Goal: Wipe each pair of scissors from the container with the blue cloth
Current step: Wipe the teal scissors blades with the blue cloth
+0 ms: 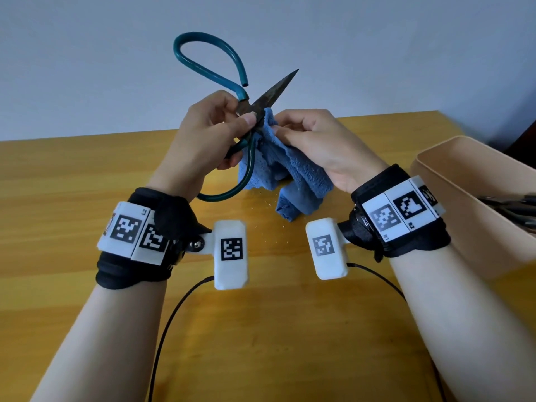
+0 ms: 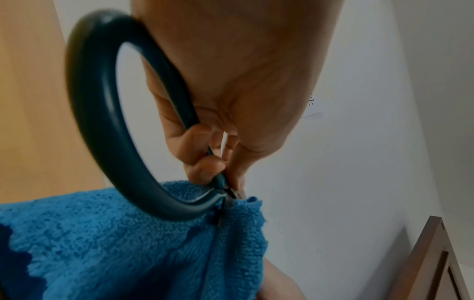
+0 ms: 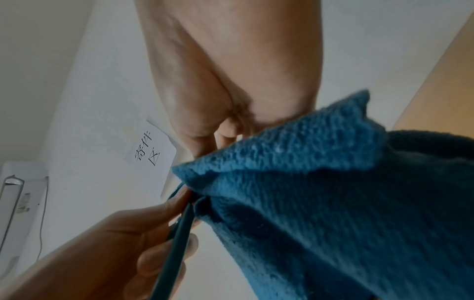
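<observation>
A pair of scissors with dark blades and large teal loop handles is held up over the table, spread wide, one blade pointing up and right. My left hand grips it at the pivot; one teal loop curves past the palm. My right hand pinches the blue cloth against the lower blade, which the cloth hides. In the wrist views the cloth bunches where the teal handle meets it.
A beige container stands at the right edge of the wooden table, with dark scissor handles showing inside. Small crumbs lie on the table under the cloth. Black cables run from the wrist cameras toward me. A pale wall is behind.
</observation>
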The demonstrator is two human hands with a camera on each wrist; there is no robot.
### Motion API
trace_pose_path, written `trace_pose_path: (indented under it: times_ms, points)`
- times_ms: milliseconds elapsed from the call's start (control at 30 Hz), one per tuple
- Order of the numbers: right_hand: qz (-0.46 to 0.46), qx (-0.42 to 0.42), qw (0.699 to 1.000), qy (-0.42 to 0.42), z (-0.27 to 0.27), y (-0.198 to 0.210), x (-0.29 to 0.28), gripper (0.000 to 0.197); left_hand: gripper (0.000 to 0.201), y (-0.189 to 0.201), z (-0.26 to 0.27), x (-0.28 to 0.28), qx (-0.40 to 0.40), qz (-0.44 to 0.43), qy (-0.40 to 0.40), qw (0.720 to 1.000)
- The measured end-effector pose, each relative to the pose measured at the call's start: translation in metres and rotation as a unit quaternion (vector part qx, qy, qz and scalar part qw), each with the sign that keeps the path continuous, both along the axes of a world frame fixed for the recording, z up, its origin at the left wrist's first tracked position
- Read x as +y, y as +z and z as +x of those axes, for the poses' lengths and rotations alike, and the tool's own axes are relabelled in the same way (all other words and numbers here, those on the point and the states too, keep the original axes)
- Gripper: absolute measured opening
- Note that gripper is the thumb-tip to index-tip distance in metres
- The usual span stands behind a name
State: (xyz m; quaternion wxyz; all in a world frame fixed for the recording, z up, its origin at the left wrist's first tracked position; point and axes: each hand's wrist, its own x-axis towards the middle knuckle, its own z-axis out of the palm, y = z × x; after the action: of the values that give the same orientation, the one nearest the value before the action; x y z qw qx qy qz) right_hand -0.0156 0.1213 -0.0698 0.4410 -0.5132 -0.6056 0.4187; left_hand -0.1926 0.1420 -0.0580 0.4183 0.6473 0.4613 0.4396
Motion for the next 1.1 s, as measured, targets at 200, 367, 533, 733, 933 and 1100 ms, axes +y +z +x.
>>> trace_pose_path:
  times_ms: [200, 367, 533, 733, 933, 1100]
  points:
    - [-0.018, -0.033, 0.999, 0.013, 0.006, 0.002, 0.0, 0.016, 0.017, -0.001, 0.003, -0.002, 0.017, 0.002, -0.003, 1.0]
    - [0.007, 0.001, 1.0, -0.025, 0.003, 0.0, 0.001, 0.023, 0.019, -0.002, 0.01, -0.004, 0.031, 0.016, -0.012, 0.999]
    - [0.011, -0.001, 1.0, -0.016, -0.006, -0.002, 0.001, 0.02, 0.015, -0.001, 0.006, -0.003, 0.018, 0.016, 0.001, 1.0]
    - [-0.005, -0.026, 1.0, -0.005, -0.002, 0.0, 0.0, 0.023, 0.017, 0.005, 0.0, -0.004, -0.015, 0.021, 0.031, 0.999]
    - [-0.017, -0.047, 0.999, -0.014, 0.01, -0.002, 0.002, 0.021, 0.022, 0.009, -0.009, -0.003, -0.052, 0.018, 0.058, 0.997]
    - [0.029, -0.007, 1.0, 0.0, 0.005, -0.004, 0.003, 0.023, 0.022, 0.007, -0.003, -0.005, -0.02, 0.008, 0.026, 0.999]
